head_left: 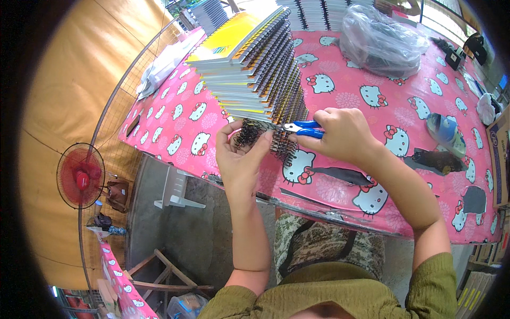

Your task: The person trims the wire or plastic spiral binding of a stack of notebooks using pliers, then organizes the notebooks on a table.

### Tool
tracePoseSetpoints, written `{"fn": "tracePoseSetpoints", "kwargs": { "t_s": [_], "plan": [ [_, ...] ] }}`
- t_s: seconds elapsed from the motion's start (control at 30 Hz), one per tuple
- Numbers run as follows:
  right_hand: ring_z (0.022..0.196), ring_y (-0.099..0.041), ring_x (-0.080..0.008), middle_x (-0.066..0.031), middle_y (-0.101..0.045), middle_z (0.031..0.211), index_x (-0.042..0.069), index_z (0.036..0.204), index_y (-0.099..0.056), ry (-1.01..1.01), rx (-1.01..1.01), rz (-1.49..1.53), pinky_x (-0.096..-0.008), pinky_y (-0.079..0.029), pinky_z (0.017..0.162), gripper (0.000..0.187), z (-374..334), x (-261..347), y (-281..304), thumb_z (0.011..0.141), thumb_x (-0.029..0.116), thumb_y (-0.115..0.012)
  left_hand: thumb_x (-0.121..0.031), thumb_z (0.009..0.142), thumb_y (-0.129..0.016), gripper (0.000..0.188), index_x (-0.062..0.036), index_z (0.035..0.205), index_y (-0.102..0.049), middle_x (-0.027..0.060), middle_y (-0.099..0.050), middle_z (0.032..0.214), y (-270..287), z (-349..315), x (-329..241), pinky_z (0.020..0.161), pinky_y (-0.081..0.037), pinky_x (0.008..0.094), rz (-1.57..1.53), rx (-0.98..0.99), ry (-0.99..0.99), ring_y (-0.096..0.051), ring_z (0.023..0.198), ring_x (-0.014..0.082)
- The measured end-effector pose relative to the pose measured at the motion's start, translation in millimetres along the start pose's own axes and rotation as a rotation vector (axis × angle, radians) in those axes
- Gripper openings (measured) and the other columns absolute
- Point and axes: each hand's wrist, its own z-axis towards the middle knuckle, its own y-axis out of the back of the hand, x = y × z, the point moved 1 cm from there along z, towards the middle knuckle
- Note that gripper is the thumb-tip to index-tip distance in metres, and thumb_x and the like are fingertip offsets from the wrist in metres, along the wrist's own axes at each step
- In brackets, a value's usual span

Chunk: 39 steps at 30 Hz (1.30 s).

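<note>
A tall leaning stack of spiral-bound notebooks (249,64) with black wire coils sits on the pink cartoon-cat tablecloth (366,106). My left hand (239,157) pinches the black coil end (249,134) of the lowest notebook at the stack's near edge. My right hand (340,133) grips blue-handled pliers (303,128), whose metal tip points left into that same coil, just right of my left fingers.
A crumpled clear plastic bag (380,40) lies at the back right. A tape roll (445,132) and dark torn patches are on the right of the cloth. More notebook stacks (319,13) stand behind. A red fan (81,175) and white stool (175,189) are on the floor left.
</note>
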Motion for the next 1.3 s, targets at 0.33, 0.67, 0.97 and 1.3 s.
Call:
{"fn": "tracePoseSetpoints", "kwargs": {
  "t_s": [0.33, 0.67, 0.97, 1.3],
  "plan": [
    [0.062, -0.065, -0.0268, -0.0114, -0.062, 0.067, 0.001, 0.072, -0.063, 0.301, -0.508, -0.134, -0.0386, -0.052, 0.057, 0.058, 0.7, -18.3, -15.9, 0.074, 0.059, -0.066, 0.002, 0.072, -0.077, 0.054, 0.0013, 0.117, -0.046, 0.0137, -0.061, 0.101, -9.7, -10.0, -1.8, 0.061, -0.051, 0.0252, 0.016, -0.039, 0.001, -0.064, 0.082, 0.0167],
    [0.077, -0.063, -0.0302, -0.0134, -0.062, 0.079, 0.001, 0.085, -0.062, 0.148, -0.289, -0.044, -0.0401, -0.049, 0.069, 0.054, -13.9, -18.0, -18.4, 0.07, 0.053, -0.073, 0.002, 0.075, -0.075, 0.048, -0.0007, 0.114, -0.046, 0.0114, -0.065, 0.092, 7.5, -5.3, 9.5, 0.061, -0.053, 0.0261, -0.081, -0.095, 0.101, -0.064, 0.078, 0.0168],
    [0.082, -0.062, -0.026, -0.0115, -0.064, 0.084, 0.002, 0.087, -0.063, 0.207, -0.352, -0.132, -0.0365, -0.046, 0.076, 0.058, -8.8, -13.3, -17.4, 0.073, 0.058, -0.067, 0.006, 0.074, -0.075, 0.055, 0.0026, 0.117, -0.041, 0.0143, -0.052, 0.111, -5.9, -10.5, 11.7, 0.074, -0.054, 0.027, -0.047, -0.037, 0.108, -0.062, 0.089, 0.0185],
    [0.067, -0.066, -0.026, -0.0115, -0.065, 0.073, 0.001, 0.077, -0.064, 0.084, -0.077, -0.042, -0.0383, -0.052, 0.062, 0.059, -5.1, -5.9, -14.3, 0.074, 0.06, -0.066, 0.001, 0.074, -0.075, 0.053, 0.0007, 0.117, -0.044, 0.013, -0.056, 0.106, 2.0, -10.0, 19.7, 0.063, -0.055, 0.0295, 0.024, -0.042, -0.013, -0.063, 0.084, 0.0187]
  ]
}}
